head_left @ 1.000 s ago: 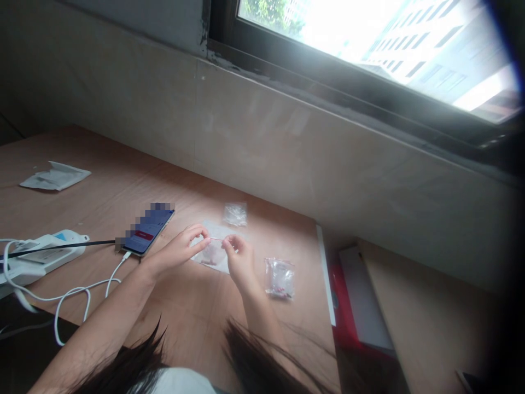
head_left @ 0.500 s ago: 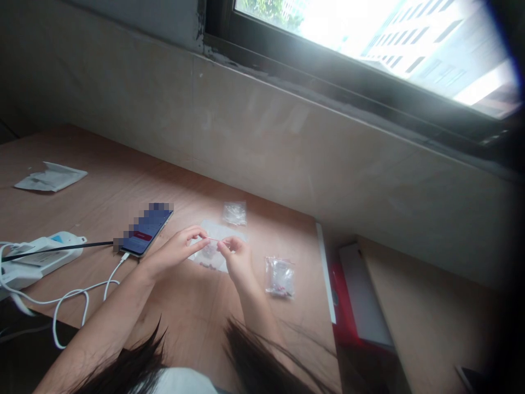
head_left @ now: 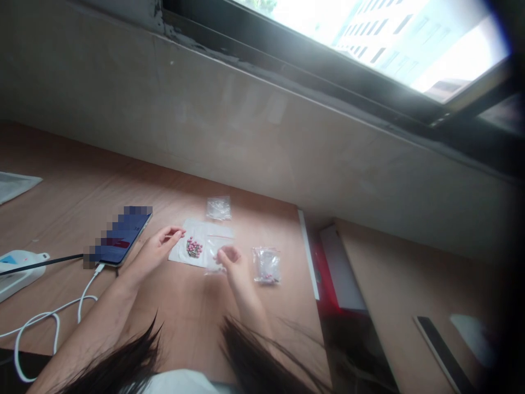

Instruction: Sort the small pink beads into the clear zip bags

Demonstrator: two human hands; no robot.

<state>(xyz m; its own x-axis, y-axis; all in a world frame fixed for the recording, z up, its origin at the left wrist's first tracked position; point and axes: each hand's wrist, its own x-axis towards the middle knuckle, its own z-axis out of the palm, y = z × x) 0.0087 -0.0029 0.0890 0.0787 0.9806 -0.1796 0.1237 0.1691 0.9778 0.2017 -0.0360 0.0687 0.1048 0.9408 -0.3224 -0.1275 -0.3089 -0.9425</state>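
Observation:
My left hand [head_left: 164, 243] hovers at the left edge of a white packet [head_left: 177, 255], its fingertips closed in a pinch. Whatever may be between them is too small to make out. Right of those fingertips, a little pile of pink beads and shiny metal pieces [head_left: 194, 247] lies on the packet. My right hand [head_left: 234, 260] has thumb and fingers curled together at the right part of a clear zip bag [head_left: 211, 245] with a pink strip near its top, and appears to grip it. The hand hides part of the bag.
Another clear bag [head_left: 219, 208] lies towards the wall, and a filled one [head_left: 267, 266] to the right of my right hand. At left are a phone [head_left: 123, 241] with a white cable [head_left: 82, 301] and a power strip [head_left: 22, 268]. A lower surface [head_left: 389, 273] stands beyond the table's right edge.
My hands have moved apart; they were together at a thin pink strip. The bead pile, previously mostly covered, now shows plainly. The head view has swung right.

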